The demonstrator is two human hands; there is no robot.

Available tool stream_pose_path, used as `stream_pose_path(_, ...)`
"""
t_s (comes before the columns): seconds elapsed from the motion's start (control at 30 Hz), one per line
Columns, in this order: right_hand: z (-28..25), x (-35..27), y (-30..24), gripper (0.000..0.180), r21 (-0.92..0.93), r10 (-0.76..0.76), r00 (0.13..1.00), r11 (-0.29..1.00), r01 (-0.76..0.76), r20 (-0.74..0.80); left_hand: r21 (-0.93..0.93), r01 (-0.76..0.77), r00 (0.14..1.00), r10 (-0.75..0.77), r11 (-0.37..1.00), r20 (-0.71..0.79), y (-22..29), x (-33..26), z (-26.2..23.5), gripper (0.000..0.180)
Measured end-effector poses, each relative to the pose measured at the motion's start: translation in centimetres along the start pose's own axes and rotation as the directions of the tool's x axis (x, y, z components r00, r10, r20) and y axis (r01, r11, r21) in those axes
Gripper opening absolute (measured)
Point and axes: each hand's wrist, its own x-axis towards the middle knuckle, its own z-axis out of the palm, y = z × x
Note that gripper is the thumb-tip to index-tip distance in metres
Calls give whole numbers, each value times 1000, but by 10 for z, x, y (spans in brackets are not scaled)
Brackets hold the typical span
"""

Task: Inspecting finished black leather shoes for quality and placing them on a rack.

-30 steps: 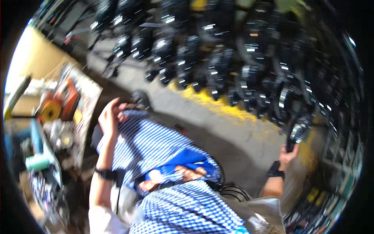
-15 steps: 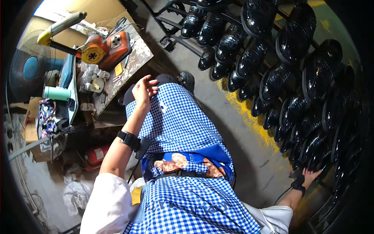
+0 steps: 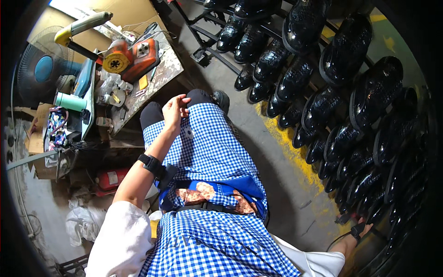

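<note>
Checked blue-and-white apron covers the person's lap, and the left hand rests at its far end over the knees, fingers loosely curled and pinching nothing that can be made out. A black band wraps that wrist. The right hand reaches out low on the right to the foot of the rack; only its edge and a black strap show, so I cannot tell whether it is open or closed, or whether it grips anything. Rows of glossy black shoes sit tilted on the rack, filling the upper right, above a worn yellow line on the concrete floor. To the left stands a cluttered table carrying an orange machine with a yellow disc, beside a teal spool and small bottles. A blue fan stands further left, and a red canister lies low beside the table.
</note>
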Motion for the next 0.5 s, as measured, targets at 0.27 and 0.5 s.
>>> stream_pose_path(0.27,-2,-62,-10,58,611,121,989,791,-43,-87,-26,14,1000,-14,1000,-12,-1,-1,-1,29)
stream_pose_path(0.5,-5,-73,-25,56,617,68,996,787,-20,-55,38,32,998,-30,999,-62,-3,5,4,28)
